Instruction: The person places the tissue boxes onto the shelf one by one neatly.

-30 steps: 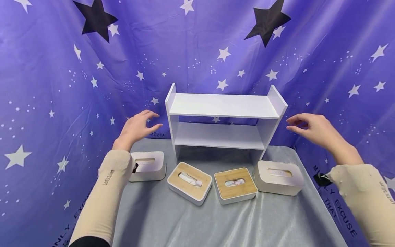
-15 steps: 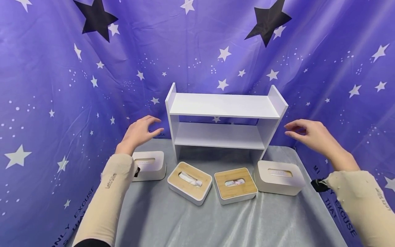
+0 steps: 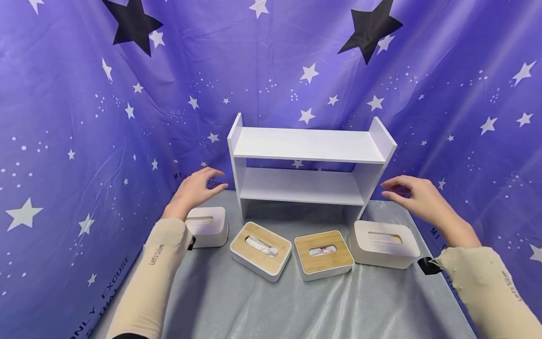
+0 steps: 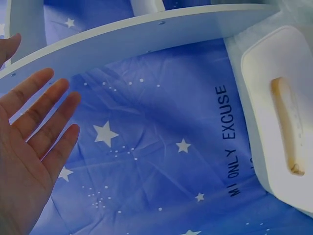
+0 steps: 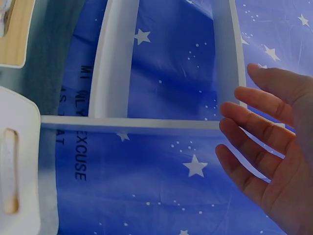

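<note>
My left hand (image 3: pixel 195 192) hovers left of a white two-tier shelf (image 3: pixel 301 186), fingers relaxed and holding nothing. Just below it stands a white tissue box (image 3: pixel 215 231), partly covered by the hand and wrist in the head view. On the other side, my right hand (image 3: pixel 417 197) hangs in the air beside the shelf, likewise with nothing in it. A second white tissue box (image 3: pixel 387 256) lies below that hand. Between the white boxes are two tissue boxes with wooden lids, the left wooden-lidded box (image 3: pixel 250 230) and the right wooden-lidded box (image 3: pixel 311 266), both turned at angles.
All the boxes stand on a grey cloth-covered table (image 3: pixel 271 310), in front of the shelf. A purple curtain (image 3: pixel 271 52) with stars hangs close behind and at both sides. The shelf's side panels (image 4: pixel 122 49) rise between the two hands.
Both hands have come down and slightly inward toward the shelf. The boxes and the shelf have kept their places.
</note>
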A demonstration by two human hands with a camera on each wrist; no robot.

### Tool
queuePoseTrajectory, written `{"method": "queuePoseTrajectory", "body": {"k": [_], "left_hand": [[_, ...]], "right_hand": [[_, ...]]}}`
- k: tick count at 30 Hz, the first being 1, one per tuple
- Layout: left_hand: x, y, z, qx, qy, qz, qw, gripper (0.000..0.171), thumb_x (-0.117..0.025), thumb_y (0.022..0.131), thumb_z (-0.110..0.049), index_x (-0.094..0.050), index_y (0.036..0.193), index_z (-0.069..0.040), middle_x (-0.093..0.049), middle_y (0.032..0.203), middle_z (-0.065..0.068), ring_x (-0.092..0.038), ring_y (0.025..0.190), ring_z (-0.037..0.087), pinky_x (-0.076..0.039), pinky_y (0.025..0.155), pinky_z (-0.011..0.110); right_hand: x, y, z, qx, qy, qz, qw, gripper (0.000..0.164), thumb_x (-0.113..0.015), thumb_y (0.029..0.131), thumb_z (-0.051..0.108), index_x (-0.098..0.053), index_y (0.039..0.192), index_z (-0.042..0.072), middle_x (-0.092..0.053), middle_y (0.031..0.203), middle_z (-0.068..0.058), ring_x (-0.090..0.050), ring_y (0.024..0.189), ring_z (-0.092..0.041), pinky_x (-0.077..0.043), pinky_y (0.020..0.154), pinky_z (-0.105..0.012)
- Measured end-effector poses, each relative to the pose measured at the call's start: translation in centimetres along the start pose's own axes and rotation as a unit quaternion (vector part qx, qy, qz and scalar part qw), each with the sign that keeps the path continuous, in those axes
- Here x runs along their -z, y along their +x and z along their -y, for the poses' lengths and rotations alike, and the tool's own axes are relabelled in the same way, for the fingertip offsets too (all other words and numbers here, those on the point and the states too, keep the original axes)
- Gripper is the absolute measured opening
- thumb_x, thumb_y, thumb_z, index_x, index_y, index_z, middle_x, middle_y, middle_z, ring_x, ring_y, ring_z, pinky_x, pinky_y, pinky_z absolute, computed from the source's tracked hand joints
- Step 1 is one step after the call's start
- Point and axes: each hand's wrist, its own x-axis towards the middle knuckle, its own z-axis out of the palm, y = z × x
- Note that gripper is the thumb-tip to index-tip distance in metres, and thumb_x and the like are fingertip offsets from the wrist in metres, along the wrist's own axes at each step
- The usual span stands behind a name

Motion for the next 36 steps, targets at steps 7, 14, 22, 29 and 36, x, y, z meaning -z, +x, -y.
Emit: {"method": "queuePoseTrajectory", "body": {"k": [7, 14, 22, 29, 36], "left_hand": [[-1.2, -0.4, 0.3, -0.001, -0.024, 0.005, 0.9997, 0.052, -0.061, 0.093, -0.057, -0.065, 0.129, -0.02, -0.065, 0.128, 0.005, -0.062, 0.119, 0.027, -0.052, 0.1, 0.053], [-2.4, -0.8, 0.2, 0.001, -0.044, 0.012, 0.9989, 0.046, -0.062, 0.093, -0.051, -0.065, 0.127, -0.021, -0.065, 0.131, 0.005, -0.062, 0.12, 0.027, -0.052, 0.1, 0.052], [-4.1, -1.1, 0.0, 0.01, -0.054, 0.023, 0.9982, 0.044, -0.063, 0.094, -0.048, -0.066, 0.127, -0.02, -0.065, 0.128, 0.006, -0.063, 0.117, 0.025, -0.053, 0.097, 0.052], [-5.4, -1.6, 0.2, 0.01, -0.074, 0.022, 0.997, 0.043, -0.064, 0.094, -0.045, -0.065, 0.128, -0.019, -0.065, 0.129, 0.006, -0.063, 0.117, 0.026, -0.052, 0.098, 0.053], [-6.7, -1.9, 0.4, -0.005, -0.083, 0.018, 0.9964, 0.046, -0.064, 0.094, -0.045, -0.065, 0.129, -0.016, -0.067, 0.129, 0.006, -0.065, 0.115, 0.028, -0.053, 0.097, 0.053]], "right_hand": [[-1.9, -0.5, 0.3, 0.002, 0.022, -0.003, 1.0, 0.017, -0.072, 0.092, 0.017, -0.074, 0.107, 0.011, -0.076, 0.096, -0.004, -0.057, 0.084, 0.015, -0.049, 0.074, -0.004], [-4.1, -0.9, 0.6, 0.01, 0.037, -0.008, 0.999, 0.017, -0.073, 0.091, 0.016, -0.075, 0.106, 0.01, -0.076, 0.1, -0.006, -0.064, 0.089, 0.001, -0.056, 0.076, -0.013], [-6.3, -1.6, 0.7, 0.0, 0.064, 0.005, 0.998, 0.016, -0.072, 0.091, 0.014, -0.074, 0.106, 0.008, -0.076, 0.101, -0.007, -0.063, 0.089, 0.005, -0.062, 0.075, -0.029], [-8.0, -2.0, 1.0, 0.002, 0.073, -0.003, 0.997, 0.015, -0.074, 0.089, 0.012, -0.075, 0.104, 0.01, -0.076, 0.097, -0.005, -0.064, 0.086, 0.006, -0.063, 0.074, -0.036], [-9.3, -2.3, 1.5, -0.003, 0.1, 0.001, 0.995, 0.015, -0.074, 0.089, 0.011, -0.075, 0.104, 0.01, -0.076, 0.1, -0.007, -0.064, 0.086, 0.005, -0.062, 0.076, -0.027]]}}
